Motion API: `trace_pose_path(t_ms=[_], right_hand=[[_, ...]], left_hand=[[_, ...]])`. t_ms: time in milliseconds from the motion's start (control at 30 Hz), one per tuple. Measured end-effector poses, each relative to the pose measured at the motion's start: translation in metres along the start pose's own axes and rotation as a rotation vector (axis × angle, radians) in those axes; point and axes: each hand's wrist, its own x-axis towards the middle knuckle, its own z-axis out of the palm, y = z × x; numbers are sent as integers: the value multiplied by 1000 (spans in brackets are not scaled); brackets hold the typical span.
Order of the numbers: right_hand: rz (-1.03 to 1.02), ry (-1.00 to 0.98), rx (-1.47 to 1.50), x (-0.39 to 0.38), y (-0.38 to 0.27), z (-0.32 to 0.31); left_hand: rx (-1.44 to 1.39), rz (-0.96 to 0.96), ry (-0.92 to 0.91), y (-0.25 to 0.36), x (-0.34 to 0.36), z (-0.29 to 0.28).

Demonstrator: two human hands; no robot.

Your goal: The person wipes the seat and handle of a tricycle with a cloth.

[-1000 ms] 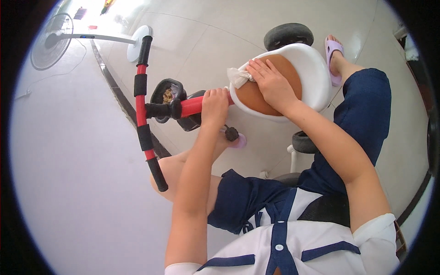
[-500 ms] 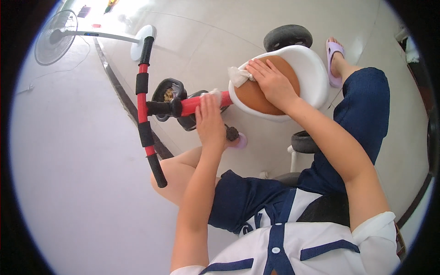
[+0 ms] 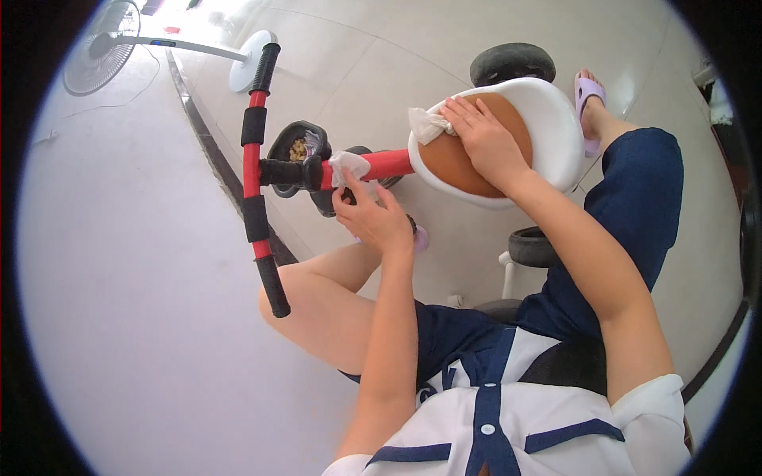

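My left hand (image 3: 371,212) is open, fingers spread and slightly bent, fingertips at a crumpled white tissue (image 3: 348,165) on the red tube (image 3: 389,163) beside a black joint (image 3: 311,170). My right hand (image 3: 490,147) lies open, fingers extended on the brown cushion (image 3: 512,127) of a white seat (image 3: 556,139). A second white tissue (image 3: 429,127) is bunched at those fingertips, partly hidden under them. The tube runs from the seat toward a red handlebar (image 3: 252,174) with black grips and pads.
A black tray (image 3: 282,155) with small tan pieces is beside the tube. Black wheels (image 3: 512,63) flank the seat. A white fan (image 3: 250,59) with a cord stands back left. My legs (image 3: 627,206) surround the wheeled frame. A white surface (image 3: 135,278) fills the left.
My left hand has slid down and toward the handlebar from its earlier hold on the tube, and its fingers have spread, exposing the tissue. My right hand stays on the cushion.
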Motion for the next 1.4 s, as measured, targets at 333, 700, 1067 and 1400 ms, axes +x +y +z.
trace_pose_path(t_ms=[333, 700, 1067, 1400], right_hand=[[-17, -13, 35, 4, -4, -2], [-11, -40, 55, 5, -8, -6], [-17, -29, 29, 4, -11, -8], [-18, -1, 1, -1, -13, -5]], left_hand=[[-740, -255, 254, -19, 36, 1], [-1331, -802, 185, -45, 43, 3], [-1173, -385, 271, -39, 42, 13], [-1307, -478, 32, -58, 36, 39]])
